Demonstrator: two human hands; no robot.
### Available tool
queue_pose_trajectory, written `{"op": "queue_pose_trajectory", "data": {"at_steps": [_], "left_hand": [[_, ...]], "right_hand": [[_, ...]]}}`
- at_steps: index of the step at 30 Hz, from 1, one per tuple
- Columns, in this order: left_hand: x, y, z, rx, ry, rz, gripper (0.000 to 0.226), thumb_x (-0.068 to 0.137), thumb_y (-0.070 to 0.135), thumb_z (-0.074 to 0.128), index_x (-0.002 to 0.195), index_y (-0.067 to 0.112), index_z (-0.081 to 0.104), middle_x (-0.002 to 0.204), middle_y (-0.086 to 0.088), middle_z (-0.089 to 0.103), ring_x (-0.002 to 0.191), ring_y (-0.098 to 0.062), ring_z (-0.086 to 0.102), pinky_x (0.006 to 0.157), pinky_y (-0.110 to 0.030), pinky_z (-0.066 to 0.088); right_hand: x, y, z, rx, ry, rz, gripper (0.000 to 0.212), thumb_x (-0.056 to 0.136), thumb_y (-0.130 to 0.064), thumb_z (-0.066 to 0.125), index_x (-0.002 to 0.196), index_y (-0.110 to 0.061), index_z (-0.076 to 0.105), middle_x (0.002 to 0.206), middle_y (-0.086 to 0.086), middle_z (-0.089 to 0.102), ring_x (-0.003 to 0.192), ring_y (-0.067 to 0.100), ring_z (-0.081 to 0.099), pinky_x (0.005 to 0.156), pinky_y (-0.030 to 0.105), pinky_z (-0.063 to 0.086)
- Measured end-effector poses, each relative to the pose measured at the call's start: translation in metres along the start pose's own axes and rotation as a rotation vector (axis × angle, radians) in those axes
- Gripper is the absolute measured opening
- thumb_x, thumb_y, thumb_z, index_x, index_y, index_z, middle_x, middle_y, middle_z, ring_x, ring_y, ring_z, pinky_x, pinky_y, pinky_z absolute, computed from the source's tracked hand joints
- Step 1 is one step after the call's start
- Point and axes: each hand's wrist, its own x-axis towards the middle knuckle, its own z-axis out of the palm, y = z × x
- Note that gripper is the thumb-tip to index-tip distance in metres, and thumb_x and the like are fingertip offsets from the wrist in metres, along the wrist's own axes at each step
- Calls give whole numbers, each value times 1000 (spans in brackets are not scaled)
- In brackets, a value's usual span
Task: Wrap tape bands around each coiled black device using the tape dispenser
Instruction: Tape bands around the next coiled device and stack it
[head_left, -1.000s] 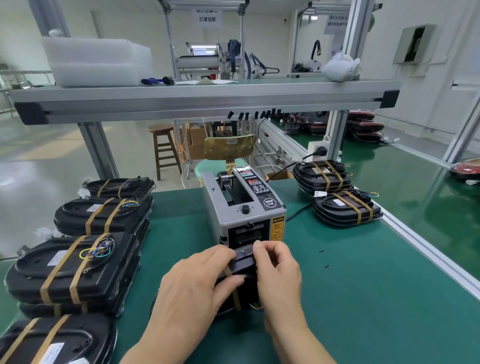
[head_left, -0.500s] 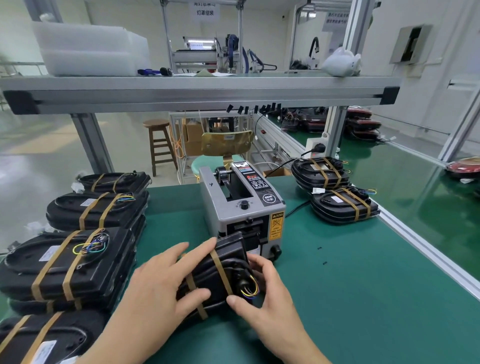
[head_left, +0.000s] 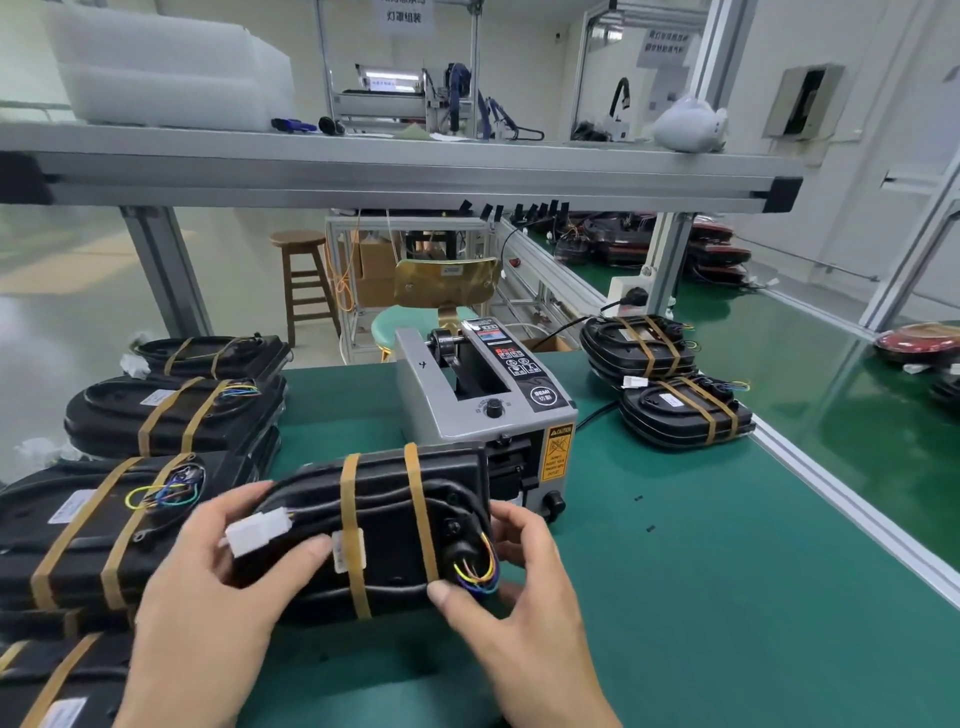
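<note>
I hold a black coiled device (head_left: 387, 525) above the green table (head_left: 701, 597), just in front of the grey tape dispenser (head_left: 485, 405). Two tan tape bands cross it side by side. My left hand (head_left: 218, 582) grips its left end, thumb on top by the white connector (head_left: 257, 530). My right hand (head_left: 511, 587) grips the right end, thumb near the coloured wires (head_left: 475, 569). The underside of the device is hidden.
Stacks of banded black devices (head_left: 109, 519) fill the table's left side, and two more stacks (head_left: 680, 408) sit at the back right. An aluminium shelf (head_left: 395, 171) runs overhead. The table's metal edge (head_left: 857, 519) runs along the right.
The device went from pressed against the dispenser's mouth to turned flat and lifted toward me, now showing two tape bands. Both hands shifted to its ends.
</note>
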Motion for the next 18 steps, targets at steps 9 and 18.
{"op": "queue_pose_trajectory", "data": {"at_steps": [9,18], "left_hand": [[51,32,-14,-124,170,216,61,54,53,81,110,53,56,107,27,67,95,8,65,84,-35,50],[119,61,-45,-126,166,116,31,70,35,80,88,49,59,94,12,68,84,-6,68,67,-31,54]], "right_hand": [[25,-43,34,103,6,-40,68,63,-54,77,124,-44,48,119,-20,60,111,5,61,93,30,52],[70,-71,83,166,-59,-49,62,64,-45,74,123,-43,54,118,-15,62,108,4,60,95,32,53]]}}
